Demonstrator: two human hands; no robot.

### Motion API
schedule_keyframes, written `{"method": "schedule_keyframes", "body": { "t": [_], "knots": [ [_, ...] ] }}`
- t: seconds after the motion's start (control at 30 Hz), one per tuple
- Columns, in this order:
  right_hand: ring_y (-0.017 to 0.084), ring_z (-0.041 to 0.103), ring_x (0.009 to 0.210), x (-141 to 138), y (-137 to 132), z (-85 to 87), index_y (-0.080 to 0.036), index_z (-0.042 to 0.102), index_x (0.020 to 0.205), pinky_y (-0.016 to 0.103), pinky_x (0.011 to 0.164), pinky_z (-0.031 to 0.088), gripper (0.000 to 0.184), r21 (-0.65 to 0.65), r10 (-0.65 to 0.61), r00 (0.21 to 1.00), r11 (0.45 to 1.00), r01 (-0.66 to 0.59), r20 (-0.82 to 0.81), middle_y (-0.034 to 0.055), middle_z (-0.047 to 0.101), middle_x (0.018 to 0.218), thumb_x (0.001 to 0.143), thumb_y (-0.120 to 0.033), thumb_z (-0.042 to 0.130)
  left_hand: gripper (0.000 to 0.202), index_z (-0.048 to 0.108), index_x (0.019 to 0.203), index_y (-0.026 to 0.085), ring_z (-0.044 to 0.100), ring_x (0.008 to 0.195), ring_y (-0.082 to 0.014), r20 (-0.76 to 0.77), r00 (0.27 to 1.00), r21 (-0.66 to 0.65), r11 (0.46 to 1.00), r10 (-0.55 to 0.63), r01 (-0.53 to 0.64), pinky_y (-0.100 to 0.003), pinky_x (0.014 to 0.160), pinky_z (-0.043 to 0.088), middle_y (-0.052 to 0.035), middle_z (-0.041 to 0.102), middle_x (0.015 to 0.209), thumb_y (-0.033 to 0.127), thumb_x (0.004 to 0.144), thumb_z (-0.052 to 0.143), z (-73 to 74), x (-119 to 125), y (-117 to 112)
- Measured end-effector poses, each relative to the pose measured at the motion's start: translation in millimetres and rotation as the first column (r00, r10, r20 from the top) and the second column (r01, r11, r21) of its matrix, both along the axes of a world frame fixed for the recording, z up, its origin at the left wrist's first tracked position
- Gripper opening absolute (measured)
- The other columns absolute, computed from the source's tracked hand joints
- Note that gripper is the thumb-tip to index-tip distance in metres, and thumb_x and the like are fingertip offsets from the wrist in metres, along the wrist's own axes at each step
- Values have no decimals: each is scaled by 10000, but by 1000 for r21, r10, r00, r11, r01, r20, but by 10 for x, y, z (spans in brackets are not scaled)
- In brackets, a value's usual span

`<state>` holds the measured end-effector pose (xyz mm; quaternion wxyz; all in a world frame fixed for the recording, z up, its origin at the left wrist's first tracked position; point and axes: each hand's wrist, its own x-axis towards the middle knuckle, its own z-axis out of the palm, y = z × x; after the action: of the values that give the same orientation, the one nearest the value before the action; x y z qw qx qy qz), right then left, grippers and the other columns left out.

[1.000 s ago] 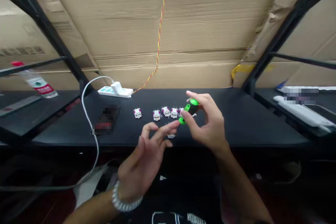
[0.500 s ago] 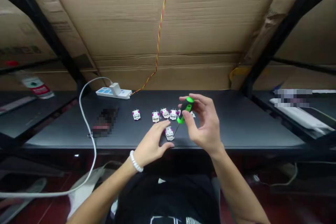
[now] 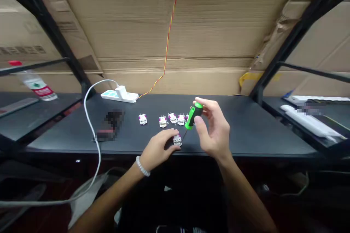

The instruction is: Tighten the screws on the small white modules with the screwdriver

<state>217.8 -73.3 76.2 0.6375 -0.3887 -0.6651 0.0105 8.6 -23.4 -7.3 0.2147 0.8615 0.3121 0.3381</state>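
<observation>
A small white-and-purple module (image 3: 177, 139) with metal prongs lies near the table's front edge. My left hand (image 3: 160, 146), a pale bead bracelet at its wrist, grips this module between thumb and fingers. In my right hand (image 3: 214, 127) is a green-and-black screwdriver (image 3: 193, 115), tilted, its handle held between thumb and fingers. The thin shaft slants down to the right side of the gripped module; whether its tip sits in a screw is too small to tell. Behind my hands, several similar modules (image 3: 163, 121) form a loose row, partly hidden by the screwdriver and right hand.
A white power strip (image 3: 131, 97) with a plugged-in adapter stands at the back left. Its white cable (image 3: 86, 109) loops over the front edge. A blurred dark object (image 3: 111, 125) lies on the left. Black metal posts (image 3: 284, 47) and cardboard (image 3: 213, 36) frame the table (image 3: 254, 131).
My left thumb and fingers have closed in around the module. The screwdriver has turned slightly in my right hand, its tip staying beside the module. The view has shifted a little.
</observation>
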Motion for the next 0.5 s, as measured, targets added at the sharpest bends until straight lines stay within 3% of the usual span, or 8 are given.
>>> {"method": "schedule_keyframes", "body": {
  "t": [0.13, 0.27, 0.33, 0.43, 0.5],
  "knots": [
    [224, 667, 977, 9, 17, 0, -295, 706, 1351, 401, 822, 610, 447, 39, -110, 994, 993, 110, 9, 77, 638, 1198, 916, -287, 810, 448, 715, 1390, 232, 700, 1368, -321, -4, 1000, 11, 1000, -7, 7, -520, 1221, 547, -121, 741, 1449, 355, 970, 814, -12, -1, -1],
    [256, 683, 1112, 38, 22, -17, -298, 617, 1492, 459, 958, 597, 478, 0, 40, 999, 999, -40, 13, 97, 661, 1280, 1018, -234, 615, 445, 709, 1396, 228, 702, 1366, -313, -4, 1000, 30, 1000, -7, 7, -517, 1215, 555, -118, 745, 1442, 360, 983, 803, -35, -9, 3],
    [269, 675, 1138, 45, 18, -19, -290, 620, 1484, 471, 964, 593, 464, 8, 52, 999, 999, -52, 4, 104, 654, 1293, 1021, -268, 607, 436, 710, 1389, 223, 701, 1368, -310, -5, 1000, 55, 998, -9, 9, -513, 1210, 560, -121, 745, 1441, 358, 985, 802, -50, -11, 8],
    [227, 653, 971, 44, 14, -9, -279, 701, 1374, 411, 842, 599, 447, 43, -77, 997, 996, 77, 12, 85, 635, 1209, 935, -312, 773, 412, 717, 1370, 217, 704, 1365, -301, -7, 1000, 91, 996, -15, 16, -498, 1206, 567, -126, 745, 1439, 346, 988, 801, -64, -10, 14],
    [205, 641, 906, 45, 12, -4, -282, 705, 1388, 395, 818, 599, 465, 36, -118, 993, 992, 117, 15, 78, 640, 1181, 931, -292, 788, 406, 720, 1365, 219, 709, 1358, -296, -10, 1000, 103, 994, -18, 19, -491, 1205, 570, -124, 748, 1436, 343, 987, 803, -66, -8, 14]
  ]
}}
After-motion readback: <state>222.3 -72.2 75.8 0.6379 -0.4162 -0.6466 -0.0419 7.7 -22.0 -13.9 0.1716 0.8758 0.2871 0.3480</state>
